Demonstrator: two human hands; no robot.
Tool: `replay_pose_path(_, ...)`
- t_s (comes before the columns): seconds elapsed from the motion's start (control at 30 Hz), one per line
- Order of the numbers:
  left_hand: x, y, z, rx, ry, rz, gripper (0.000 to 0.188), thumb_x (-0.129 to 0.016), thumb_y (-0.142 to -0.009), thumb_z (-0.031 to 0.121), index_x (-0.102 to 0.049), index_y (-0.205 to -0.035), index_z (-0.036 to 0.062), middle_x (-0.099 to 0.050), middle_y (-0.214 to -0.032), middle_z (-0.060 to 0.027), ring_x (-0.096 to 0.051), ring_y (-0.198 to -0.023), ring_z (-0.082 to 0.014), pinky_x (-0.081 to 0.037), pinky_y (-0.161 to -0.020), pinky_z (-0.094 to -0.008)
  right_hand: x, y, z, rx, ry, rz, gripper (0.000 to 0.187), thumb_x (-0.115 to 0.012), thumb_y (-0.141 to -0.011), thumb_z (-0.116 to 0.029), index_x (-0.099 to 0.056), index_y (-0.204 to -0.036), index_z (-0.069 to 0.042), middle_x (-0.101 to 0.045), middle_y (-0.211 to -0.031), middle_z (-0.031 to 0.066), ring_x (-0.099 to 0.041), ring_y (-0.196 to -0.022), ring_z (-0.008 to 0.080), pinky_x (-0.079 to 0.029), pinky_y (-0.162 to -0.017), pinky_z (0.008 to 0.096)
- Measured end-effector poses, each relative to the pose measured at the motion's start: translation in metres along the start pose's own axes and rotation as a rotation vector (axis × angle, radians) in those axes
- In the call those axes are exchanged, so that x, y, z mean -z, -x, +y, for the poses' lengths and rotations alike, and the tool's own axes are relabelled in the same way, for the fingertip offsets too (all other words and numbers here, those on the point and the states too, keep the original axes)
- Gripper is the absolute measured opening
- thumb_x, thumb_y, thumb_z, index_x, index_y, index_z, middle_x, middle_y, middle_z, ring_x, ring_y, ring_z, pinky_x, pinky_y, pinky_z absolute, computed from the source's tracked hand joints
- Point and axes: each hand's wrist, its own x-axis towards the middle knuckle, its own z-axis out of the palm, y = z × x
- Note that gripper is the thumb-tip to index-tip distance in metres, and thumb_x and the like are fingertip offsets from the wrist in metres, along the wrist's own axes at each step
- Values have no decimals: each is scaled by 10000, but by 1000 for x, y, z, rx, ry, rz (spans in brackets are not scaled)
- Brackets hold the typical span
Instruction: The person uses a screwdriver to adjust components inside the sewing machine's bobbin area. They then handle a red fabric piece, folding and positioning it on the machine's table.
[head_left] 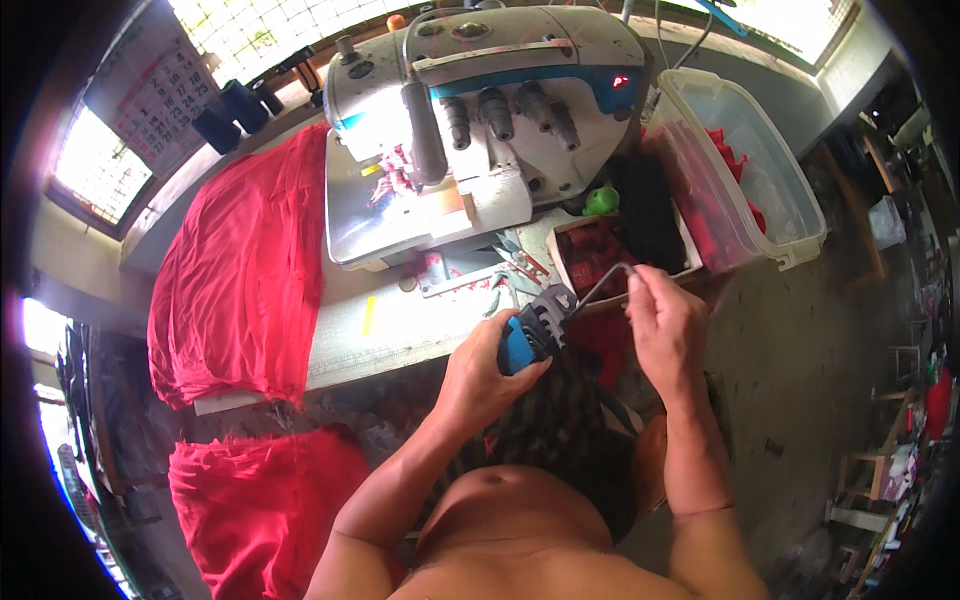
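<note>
Near the front edge of the sewing table (pixel 400 340), the left hand (pixel 490 375) is closed around a blue-and-black hex key holder (pixel 535 325), steadying it, while the right hand (pixel 665 325) pinches one bent hex key (pixel 605 280), drawing it free, just right of the sewing machine (pixel 470 120).

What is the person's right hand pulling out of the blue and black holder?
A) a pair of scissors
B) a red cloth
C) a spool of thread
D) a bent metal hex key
D: the right hand pinches a thin L-shaped metal hex key coming from the key holder gripped by the left hand.
</note>
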Motion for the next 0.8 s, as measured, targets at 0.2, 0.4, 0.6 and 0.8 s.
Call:
replay_pose_path(0.2,-4,-9,0,1,-8,-35,556,-749,-642,194,-497,-1103,13,-576,-919,-152,-572,-848,-261,-448,-775,-326,-4,10,-2,72,-14,7,84,-530,-829,-98,-559,-849,-22,-576,-678,150,-577,-598,316,-444,-507,376)
replay_pose_path(0.4,-7,-17,5,-5,18,-104,565,-748,-637,197,-497,-1111,19,-570,-924,-160,-565,-854,-277,-444,-772,-335,-25,45,-1,103,-67,-149,94,-542,-792,-55,-551,-876,-13,-562,-669,139,-575,-605,330,-460,-510,397)
replay_pose_path(0.6,-7,-24,3,-2,-34,-161,603,-751,-628,199,-481,-1139,26,-549,-916,-159,-547,-865,-299,-437,-772,-350,-31,52,22,-291,-796,-420,539,-613,-814,-192,-389,-1240,51,-568,-1072,176,-591,-910,205,-465,-787,307)
replay_pose_path(0.8,-24,-15,6,-23,-19,-180,673,-758,-624,218,-434,-1181,24,-535,-942,-169,-536,-904,-319,-433,-783,-369,-38,42,18,-425,-949,-284,564,-554,-876,-248,-318,-1292,51,-513,-1159,144,-479,-1034,145,-378,-875,248)
